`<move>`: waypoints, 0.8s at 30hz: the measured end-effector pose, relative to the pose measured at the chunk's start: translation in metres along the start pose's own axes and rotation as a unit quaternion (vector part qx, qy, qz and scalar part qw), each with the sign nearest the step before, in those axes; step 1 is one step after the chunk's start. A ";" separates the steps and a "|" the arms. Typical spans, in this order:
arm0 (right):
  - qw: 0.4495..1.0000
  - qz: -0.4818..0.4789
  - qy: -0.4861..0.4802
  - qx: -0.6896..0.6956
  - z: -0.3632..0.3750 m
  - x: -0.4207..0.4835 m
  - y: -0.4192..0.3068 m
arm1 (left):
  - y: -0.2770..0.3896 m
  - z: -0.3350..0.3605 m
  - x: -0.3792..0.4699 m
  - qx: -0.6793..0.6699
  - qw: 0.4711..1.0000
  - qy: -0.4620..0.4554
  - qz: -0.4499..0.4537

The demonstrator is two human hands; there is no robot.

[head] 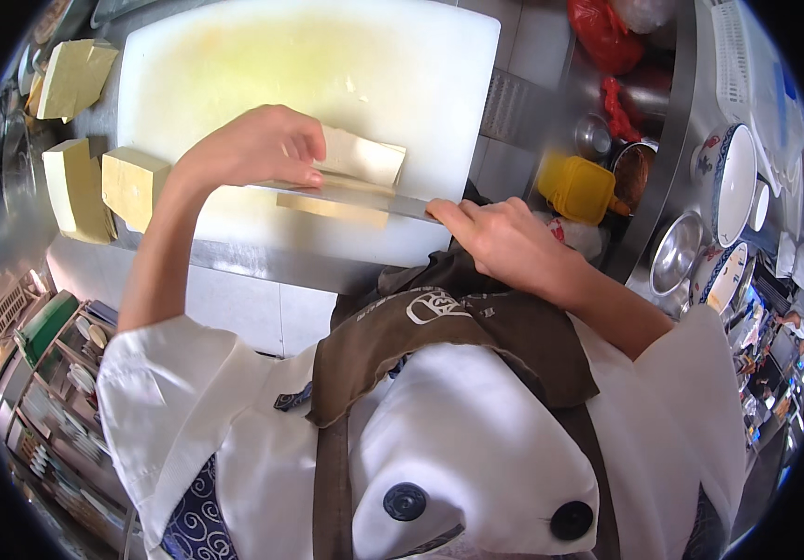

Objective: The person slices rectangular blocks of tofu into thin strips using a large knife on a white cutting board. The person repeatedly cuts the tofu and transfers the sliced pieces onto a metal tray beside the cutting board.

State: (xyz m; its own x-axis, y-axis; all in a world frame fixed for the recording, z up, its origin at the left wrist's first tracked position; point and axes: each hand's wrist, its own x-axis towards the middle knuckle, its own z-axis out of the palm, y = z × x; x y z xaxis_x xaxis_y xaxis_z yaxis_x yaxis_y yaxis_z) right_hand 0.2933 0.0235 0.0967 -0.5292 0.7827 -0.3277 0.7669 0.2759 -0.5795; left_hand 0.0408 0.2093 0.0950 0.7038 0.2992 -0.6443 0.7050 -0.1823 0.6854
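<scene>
My right hand grips the handle end of a knife, its blade lying lengthwise across the near part of a white cutting board. Behind the blade is a pale yellow block that looks like firm tofu. My left hand is bent over its left end, thumb close to the blade and fingers curled; the fingertips are partly hidden. On the near side of the blade lies a thin pale slice. Small white crumbs dot the board.
Pale blocks stand left of the board: one at the back, one below it, another touching the board's edge. To the right, a steel counter holds patterned bowls and a metal bowl. A yellow container sits lower.
</scene>
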 end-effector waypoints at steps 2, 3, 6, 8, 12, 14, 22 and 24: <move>1.000 0.005 0.005 0.001 0.001 -0.001 0.001 | 0.000 -0.005 0.019 0.071 0.992 -0.093 -0.039; 1.000 -0.005 0.027 0.005 0.003 -0.001 0.001 | 0.001 -0.005 0.026 0.102 0.988 -0.112 -0.039; 0.997 -0.026 0.072 0.016 0.008 -0.002 0.005 | 0.006 -0.006 0.035 0.143 0.981 -0.129 -0.026; 0.997 -0.023 0.071 0.023 0.009 -0.002 0.006 | 0.008 -0.006 0.037 0.157 0.980 -0.124 -0.007; 0.997 -0.021 0.066 0.025 0.006 -0.001 0.007 | 0.005 -0.006 0.043 0.110 0.985 -0.128 0.020; 0.997 -0.017 0.067 0.027 0.003 0.000 0.006 | 0.003 -0.007 0.045 0.045 0.987 -0.156 -0.003; 0.998 0.019 0.012 0.053 -0.002 0.003 0.009 | 0.007 -0.011 0.052 0.079 0.977 -0.200 -0.009; 0.998 0.025 0.011 0.057 -0.002 0.003 0.008 | 0.008 -0.009 0.055 0.117 0.976 -0.181 0.012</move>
State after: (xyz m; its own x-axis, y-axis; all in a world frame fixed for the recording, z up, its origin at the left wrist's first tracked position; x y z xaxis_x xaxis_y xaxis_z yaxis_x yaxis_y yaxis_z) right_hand 0.2992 0.0293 0.0927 -0.4828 0.8062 -0.3420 0.7451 0.1729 -0.6441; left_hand 0.0840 0.2330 0.0683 0.6747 -0.0515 -0.7363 0.6593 -0.4062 0.6327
